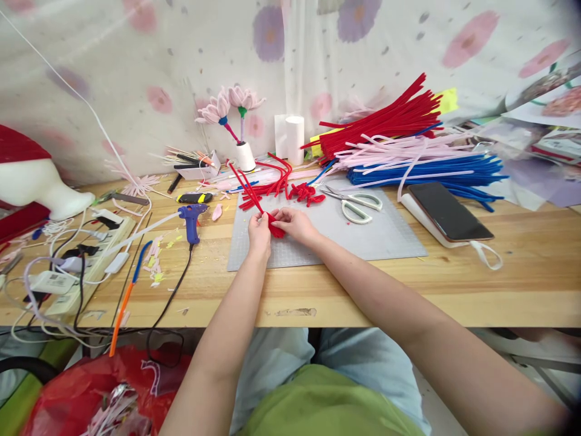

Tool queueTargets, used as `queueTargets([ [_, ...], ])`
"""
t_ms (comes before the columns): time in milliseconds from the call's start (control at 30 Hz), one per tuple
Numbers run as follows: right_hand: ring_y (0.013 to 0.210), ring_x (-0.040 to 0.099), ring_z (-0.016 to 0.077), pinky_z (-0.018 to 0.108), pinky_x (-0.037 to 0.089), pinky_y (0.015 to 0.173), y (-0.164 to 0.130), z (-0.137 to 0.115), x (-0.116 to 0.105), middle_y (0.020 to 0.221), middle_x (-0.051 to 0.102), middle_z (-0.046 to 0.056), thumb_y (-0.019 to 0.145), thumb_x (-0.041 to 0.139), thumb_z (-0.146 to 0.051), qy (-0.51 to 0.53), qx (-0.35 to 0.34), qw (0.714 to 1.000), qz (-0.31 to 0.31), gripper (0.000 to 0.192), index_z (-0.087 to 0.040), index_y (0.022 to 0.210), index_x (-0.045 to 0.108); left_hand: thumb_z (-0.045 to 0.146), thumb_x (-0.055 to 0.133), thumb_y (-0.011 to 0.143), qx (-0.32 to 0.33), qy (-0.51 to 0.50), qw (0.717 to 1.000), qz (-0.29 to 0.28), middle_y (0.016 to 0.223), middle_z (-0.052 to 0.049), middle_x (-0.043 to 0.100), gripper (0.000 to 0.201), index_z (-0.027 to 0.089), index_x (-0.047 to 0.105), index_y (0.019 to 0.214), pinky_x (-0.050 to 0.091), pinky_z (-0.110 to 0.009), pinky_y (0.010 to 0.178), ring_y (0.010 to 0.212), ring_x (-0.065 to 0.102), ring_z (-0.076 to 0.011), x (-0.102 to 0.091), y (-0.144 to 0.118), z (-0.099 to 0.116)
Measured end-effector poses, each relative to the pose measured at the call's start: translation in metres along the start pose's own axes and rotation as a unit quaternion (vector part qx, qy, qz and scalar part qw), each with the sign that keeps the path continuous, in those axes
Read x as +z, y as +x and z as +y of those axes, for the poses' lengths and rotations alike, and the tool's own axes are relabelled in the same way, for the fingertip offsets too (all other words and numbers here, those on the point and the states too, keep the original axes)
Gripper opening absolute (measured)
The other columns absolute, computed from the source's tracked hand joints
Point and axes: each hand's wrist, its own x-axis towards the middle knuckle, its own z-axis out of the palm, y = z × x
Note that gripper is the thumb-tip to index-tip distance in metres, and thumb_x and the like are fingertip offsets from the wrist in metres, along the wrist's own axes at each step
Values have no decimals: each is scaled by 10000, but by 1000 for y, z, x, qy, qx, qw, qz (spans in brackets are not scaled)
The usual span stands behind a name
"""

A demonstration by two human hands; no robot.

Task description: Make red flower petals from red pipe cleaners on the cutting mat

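Red pipe cleaners (276, 231), held two-handed
Left hand (259, 234) pinches with fingers, likely to steady; right hand (297, 226) fingers pinch the wider end.

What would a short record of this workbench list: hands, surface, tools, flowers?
Left hand: pinches a red fuzzy-stem piece
Right hand: touches the same piece
Surface: grey rectangular cutting mat below the hands
Tools: pale-handled metal scissors on it; blue plastic glue gun to its left
Flowers: two pale-pink fuzzy flowers in a white cylinder

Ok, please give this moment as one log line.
left hand: holds red fuzzy piece; right hand: fingers on same piece; scissors: on grey mat; glue gun: left of mat
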Motion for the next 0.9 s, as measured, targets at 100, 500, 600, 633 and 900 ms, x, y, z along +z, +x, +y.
queueTargets([
  [100,539,511,90,219,378,520,1,2,-2,598,576,-20,630,629,-225,-32,4,999,-10,120,-156,700,560,163,480,794,4,1,1000,4,718,-26,655,67,177,419,819,475,-277,692,660,631,-120,2,-2,0],
  [500,502,535,90,207,410,482,3,-1,-7,542,583,-31,518,712,-201,127,46,990,-39,226,-152,625,519,208,459,829,-81,-40,992,-85,782,-62,674,161,116,589,804,470,-276,796,811,633,-134,0,-4,10],
  [600,487,542,97,229,448,482,0,-2,-4,538,591,-26,547,710,-240,129,57,987,-76,204,-152,625,544,185,476,816,-67,-74,993,-57,746,-44,666,133,126,578,754,464,-285,799,745,633,-119,0,-3,9],
  [633,477,541,98,234,457,478,-1,-3,-1,530,589,-25,563,704,-247,124,63,987,-84,192,-153,618,546,178,473,816,-61,-86,993,-43,730,-37,661,134,130,568,734,461,-287,800,726,631,-113,0,-3,8],
  [900,484,551,98,221,456,491,-6,-8,-1,497,573,-19,644,656,-278,22,44,990,-132,171,-144,602,560,181,431,834,-39,-87,995,-8,584,13,572,173,139,513,687,436,-198,565,522,553,-68,-2,1,11],
])
